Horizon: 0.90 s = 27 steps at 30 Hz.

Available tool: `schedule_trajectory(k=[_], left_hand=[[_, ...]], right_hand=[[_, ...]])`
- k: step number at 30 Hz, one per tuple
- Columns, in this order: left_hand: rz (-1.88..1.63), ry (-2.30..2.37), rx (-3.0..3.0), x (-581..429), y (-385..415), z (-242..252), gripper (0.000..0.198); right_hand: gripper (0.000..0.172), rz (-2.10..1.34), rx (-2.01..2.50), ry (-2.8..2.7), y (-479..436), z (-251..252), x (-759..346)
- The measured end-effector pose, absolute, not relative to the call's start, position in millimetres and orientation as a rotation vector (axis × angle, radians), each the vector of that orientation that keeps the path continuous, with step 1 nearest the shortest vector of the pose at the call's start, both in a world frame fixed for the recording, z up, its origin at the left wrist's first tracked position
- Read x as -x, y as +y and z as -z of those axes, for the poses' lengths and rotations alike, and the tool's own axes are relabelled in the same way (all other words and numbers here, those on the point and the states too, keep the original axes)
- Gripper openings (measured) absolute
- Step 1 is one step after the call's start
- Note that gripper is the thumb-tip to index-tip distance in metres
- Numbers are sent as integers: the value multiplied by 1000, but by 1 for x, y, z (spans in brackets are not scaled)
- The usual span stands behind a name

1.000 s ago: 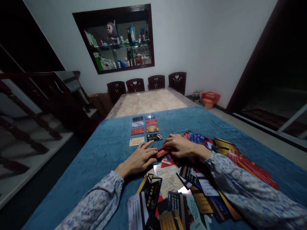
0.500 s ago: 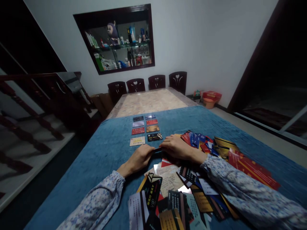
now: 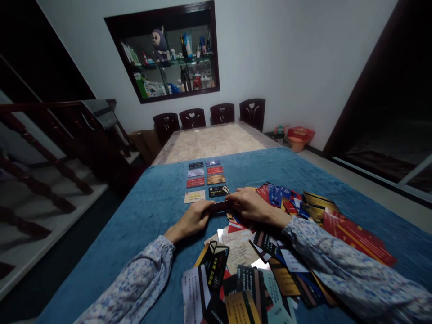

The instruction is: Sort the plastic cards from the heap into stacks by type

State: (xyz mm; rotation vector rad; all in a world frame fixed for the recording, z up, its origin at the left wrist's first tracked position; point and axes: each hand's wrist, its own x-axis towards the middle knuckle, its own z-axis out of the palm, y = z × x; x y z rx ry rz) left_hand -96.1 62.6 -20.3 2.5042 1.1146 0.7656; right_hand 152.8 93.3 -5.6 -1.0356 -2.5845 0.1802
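Observation:
Between my two hands is a dark card (image 3: 220, 207), tilted so that a narrow strip of its face shows. My left hand (image 3: 192, 219) pinches its left end, and my right hand (image 3: 251, 205) has its fingers curled over the right end. Just beyond lie a black VIP card (image 3: 218, 191) and a cream card (image 3: 195, 197), the nearest row of two neat columns of cards. Nearer my body, a loose heap holds another black VIP card (image 3: 218, 263), a gold card (image 3: 242, 308) and a pale card with a dark stripe (image 3: 195, 292), overlapping at many angles.
Right of my right hand, more cards spread out, with blue cards (image 3: 279, 194), gold cards (image 3: 319, 204) and red cards (image 3: 357, 236). A blue cloth (image 3: 135, 234) covers the near table. Farther off are chairs (image 3: 252, 114), a wall cabinet (image 3: 168, 58) and a stair railing (image 3: 40, 180).
The card between my hands has tipped, showing more of its face than the thin edge seen before. My left hand has shifted slightly left and away from me. The view has moved a little.

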Motion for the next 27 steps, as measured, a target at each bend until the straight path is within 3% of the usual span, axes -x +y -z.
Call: schedule_trajectory(k=[7, 15, 27], left_hand=[[-756, 1148, -2497, 101, 67, 29, 37], [-880, 1309, -2337, 93, 63, 26, 18], [-1071, 1264, -2056, 81, 57, 27, 20]], right_hand=[[19, -205, 1080, -2577, 94, 8, -152], [11, -223, 1006, -2501, 97, 14, -153], [8, -485, 822, -2268, 95, 11, -151]])
